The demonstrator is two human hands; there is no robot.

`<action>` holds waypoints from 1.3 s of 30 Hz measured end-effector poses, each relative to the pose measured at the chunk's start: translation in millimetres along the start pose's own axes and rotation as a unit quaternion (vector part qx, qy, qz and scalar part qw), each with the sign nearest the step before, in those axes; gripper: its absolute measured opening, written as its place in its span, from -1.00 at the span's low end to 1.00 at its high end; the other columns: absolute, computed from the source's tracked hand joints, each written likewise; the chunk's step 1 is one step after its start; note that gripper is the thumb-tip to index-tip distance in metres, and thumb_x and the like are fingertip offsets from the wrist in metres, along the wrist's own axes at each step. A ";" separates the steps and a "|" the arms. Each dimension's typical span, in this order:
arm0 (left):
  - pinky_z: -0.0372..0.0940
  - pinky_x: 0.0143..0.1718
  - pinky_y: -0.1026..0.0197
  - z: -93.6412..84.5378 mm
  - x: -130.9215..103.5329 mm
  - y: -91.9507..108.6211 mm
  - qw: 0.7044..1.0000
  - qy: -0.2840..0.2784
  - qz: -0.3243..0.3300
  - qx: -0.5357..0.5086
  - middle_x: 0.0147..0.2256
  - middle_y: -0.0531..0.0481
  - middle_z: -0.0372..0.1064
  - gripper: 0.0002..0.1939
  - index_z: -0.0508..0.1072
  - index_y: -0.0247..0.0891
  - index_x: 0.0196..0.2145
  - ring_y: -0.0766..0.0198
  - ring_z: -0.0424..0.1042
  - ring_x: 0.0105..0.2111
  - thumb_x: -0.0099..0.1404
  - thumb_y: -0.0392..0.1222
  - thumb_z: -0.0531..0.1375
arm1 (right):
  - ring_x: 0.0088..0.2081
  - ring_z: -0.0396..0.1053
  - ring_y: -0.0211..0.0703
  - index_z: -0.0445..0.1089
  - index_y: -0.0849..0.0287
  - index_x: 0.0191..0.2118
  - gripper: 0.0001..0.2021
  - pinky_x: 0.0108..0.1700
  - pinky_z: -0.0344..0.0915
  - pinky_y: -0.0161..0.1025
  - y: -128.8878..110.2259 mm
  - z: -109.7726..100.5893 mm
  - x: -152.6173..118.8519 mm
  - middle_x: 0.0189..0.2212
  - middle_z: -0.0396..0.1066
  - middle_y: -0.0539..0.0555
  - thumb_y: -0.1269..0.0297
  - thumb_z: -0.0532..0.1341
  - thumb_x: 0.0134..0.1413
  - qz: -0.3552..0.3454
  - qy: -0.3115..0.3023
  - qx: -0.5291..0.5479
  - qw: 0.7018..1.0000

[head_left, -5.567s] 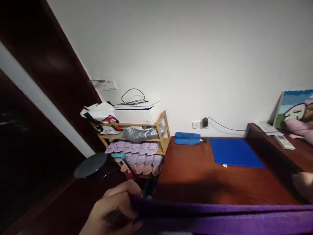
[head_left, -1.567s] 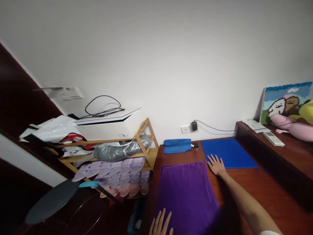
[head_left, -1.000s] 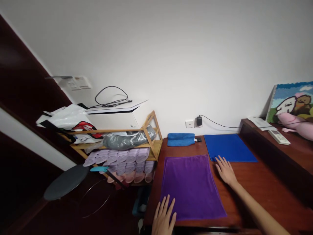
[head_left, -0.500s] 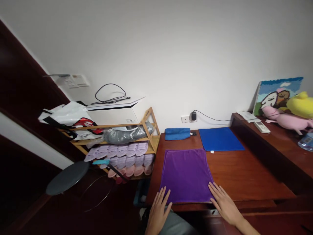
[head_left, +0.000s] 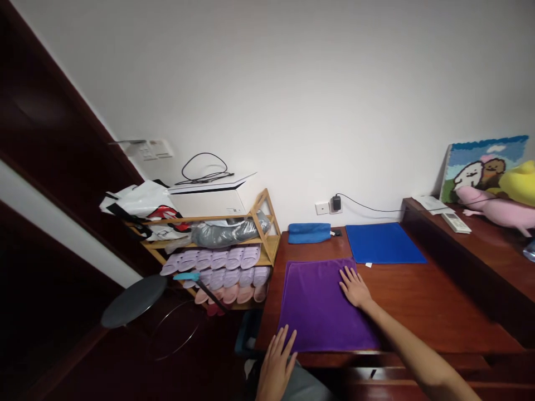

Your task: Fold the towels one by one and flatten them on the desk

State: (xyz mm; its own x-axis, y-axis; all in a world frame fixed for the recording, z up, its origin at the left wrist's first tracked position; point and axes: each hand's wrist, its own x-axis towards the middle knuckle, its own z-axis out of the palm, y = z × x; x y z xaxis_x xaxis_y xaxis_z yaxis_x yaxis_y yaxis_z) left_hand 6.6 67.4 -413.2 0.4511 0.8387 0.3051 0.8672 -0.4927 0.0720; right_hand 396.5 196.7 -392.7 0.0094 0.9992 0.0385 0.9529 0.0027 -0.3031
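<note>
A purple cloth (head_left: 317,306) lies spread flat near the front left of the brown wooden table (head_left: 418,306). My left hand (head_left: 277,359) rests at the cloth's near left corner, fingers apart, holding nothing. On the cloth's right side, close to its far right corner, lies my right hand (head_left: 354,287), palm down with spread fingers. Behind the purple cloth is a rolled or folded blue cloth (head_left: 309,233). A flat blue cloth (head_left: 384,243) with a small white tag lies at the back of the table.
Left of the table stands a wooden rack (head_left: 270,245) with slippers (head_left: 225,259) and a white box (head_left: 209,201) on top. A round stool (head_left: 134,301) is farther left. On the right ledge are a remote (head_left: 456,223), a pink plush (head_left: 493,209) and a picture (head_left: 480,167).
My right hand has moved away from me, from the purple cloth's near right corner up to its far right part. My left hand stays at the near left corner. The camera view has shifted slightly.
</note>
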 end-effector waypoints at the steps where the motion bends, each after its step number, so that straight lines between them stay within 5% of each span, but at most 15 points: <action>1: 0.30 0.34 -0.12 0.0 -0.4 0.2 1.000 -0.002 -0.003 -0.001 0.45 0.05 0.10 -0.34 -0.05 0.20 0.49 0.11 0.20 0.39 0.54 -0.17 0.04 | 0.52 -0.15 0.10 0.07 0.11 0.50 -0.38 0.48 -0.11 0.16 1.5 4.1 5.5 0.52 -0.07 0.16 0.01 -0.13 0.46 0.005 -0.001 -0.011 1.000; 5: 0.30 0.34 -0.12 -3.2 -1.6 2.7 1.000 -0.011 -0.007 -0.002 0.46 0.05 0.09 -0.34 -0.06 0.19 0.49 0.12 0.19 0.40 0.55 -0.16 0.03 | 0.51 -0.12 0.09 0.08 0.08 0.49 -0.38 0.47 -0.12 0.14 13.2 12.7 13.2 0.51 -0.05 0.16 0.00 -0.13 0.46 -0.012 0.007 -0.027 1.000; 10: 0.25 0.37 -0.10 -12.8 0.2 7.6 1.000 -0.026 -0.014 -0.007 0.49 0.06 0.01 -0.35 -0.06 0.18 0.49 0.11 0.12 0.43 0.56 -0.09 0.04 | 0.51 -0.12 0.11 0.10 0.17 0.48 -0.39 0.48 -0.17 0.14 9.5 -0.7 5.3 0.50 -0.02 0.19 0.03 -0.13 0.47 -0.035 0.022 -0.039 0.998; 15: 0.19 0.39 -0.16 -21.2 14.3 7.7 0.999 -0.037 -0.013 -0.019 0.51 0.05 -0.07 -0.23 -0.09 0.15 0.50 0.04 0.03 0.46 0.48 -0.03 0.17 | 0.52 -0.16 0.03 0.03 0.08 0.51 -0.39 0.50 -0.14 0.11 -11.4 12.4 -59.1 0.51 -0.06 0.09 0.00 -0.09 0.48 -0.082 0.089 -0.016 0.993; 19: 0.16 0.40 -0.17 -27.4 27.7 7.2 0.996 -0.069 0.038 -0.034 0.50 0.03 -0.04 -0.16 -0.07 0.16 0.50 0.02 0.07 0.45 0.42 0.11 0.25 | 0.50 -0.06 0.00 0.00 -0.01 0.51 -0.38 0.48 -0.01 0.10 -11.5 39.8 -124.6 0.50 -0.01 0.03 -0.06 -0.06 0.47 -0.113 0.082 -0.002 0.990; 22: 0.22 0.37 -0.10 -31.3 31.4 4.6 0.995 -0.077 0.054 -0.042 0.47 0.05 0.07 -0.29 0.02 0.19 0.47 0.07 0.19 0.40 0.48 0.16 0.15 | 0.48 0.02 0.02 0.11 -0.04 0.48 -0.40 0.47 0.03 0.11 -7.3 43.3 -140.7 0.47 0.07 0.04 -0.08 -0.03 0.45 -0.100 0.063 0.010 0.993; 27: 0.30 0.31 -0.06 -30.2 51.7 -1.4 0.998 -0.046 0.010 -0.043 0.33 0.02 0.34 -0.50 0.30 0.07 0.37 0.10 0.35 0.30 0.57 0.10 0.00 | 0.46 0.05 0.10 0.19 0.06 0.45 -0.40 0.46 0.04 0.14 -28.1 17.9 -108.5 0.44 0.13 0.10 -0.06 -0.09 0.46 -0.060 0.025 0.022 0.998; 32: 0.18 0.39 -0.11 -4.3 117.0 -3.5 0.999 0.010 -0.024 -0.042 0.39 -0.07 0.25 -0.50 0.34 -0.07 0.35 0.08 0.20 0.39 0.60 -0.02 -0.09 | 0.51 -0.08 0.06 0.07 0.13 0.50 -0.39 0.49 -0.08 0.12 -100.0 3.3 -49.7 0.49 0.00 0.09 0.02 -0.14 0.48 -0.103 0.009 0.026 0.994; 35: 0.14 0.40 -0.17 18.7 150.0 -9.9 0.997 -0.008 -0.058 -0.043 0.42 -0.13 0.19 -0.47 0.26 -0.13 0.40 0.06 0.15 0.42 0.59 -0.04 -0.12 | 0.52 -0.14 0.03 0.02 0.20 0.51 -0.38 0.50 -0.14 0.08 -138.3 11.6 -16.6 0.50 -0.05 0.11 0.06 -0.19 0.49 -0.126 -0.021 0.028 0.991; 39: 0.11 0.41 -0.18 43.0 158.2 -23.1 0.996 -0.041 -0.071 -0.038 0.45 -0.12 0.10 -0.45 0.18 -0.07 0.44 0.07 0.10 0.44 0.59 0.03 -0.10 | 0.52 -0.15 0.02 0.01 0.19 0.51 -0.36 0.51 -0.18 0.11 -124.5 26.3 10.0 0.51 -0.07 0.12 0.03 -0.15 0.47 -0.106 -0.043 0.005 0.993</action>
State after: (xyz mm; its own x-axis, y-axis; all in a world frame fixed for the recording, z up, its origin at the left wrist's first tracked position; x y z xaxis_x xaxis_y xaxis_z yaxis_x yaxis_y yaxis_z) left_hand 67.1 221.5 -407.5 0.3442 0.9155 0.2082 0.9065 -0.3818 0.1804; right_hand 270.0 207.4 -379.6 -0.2170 0.9760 0.0199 0.9279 0.2126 -0.3064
